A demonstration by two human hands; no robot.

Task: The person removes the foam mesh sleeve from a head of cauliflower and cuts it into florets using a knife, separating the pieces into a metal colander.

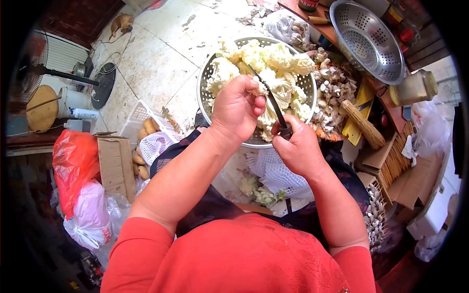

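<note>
A metal colander (202,100) full of pale cauliflower florets (281,56) stands before me, between my knees. My right hand (299,146) is closed round the black handle of a knife (276,105). Its dark, narrow blade slants up and left over the florets, passing close by my other hand's fingertips. My left hand (239,107) hangs over the colander's near left side, fingers curled in and thumb bent. A piece of cauliflower (254,89) shows at those fingertips; the palm side is mostly hidden.
Garlic bulbs (334,93) are heaped right of the colander, near a dried corncob (362,124). Another colander (369,41) rests on the table at upper right. A white basket (139,117) with potatoes and a cardboard box (116,163) stand left. Leafy trimmings (261,190) lie below.
</note>
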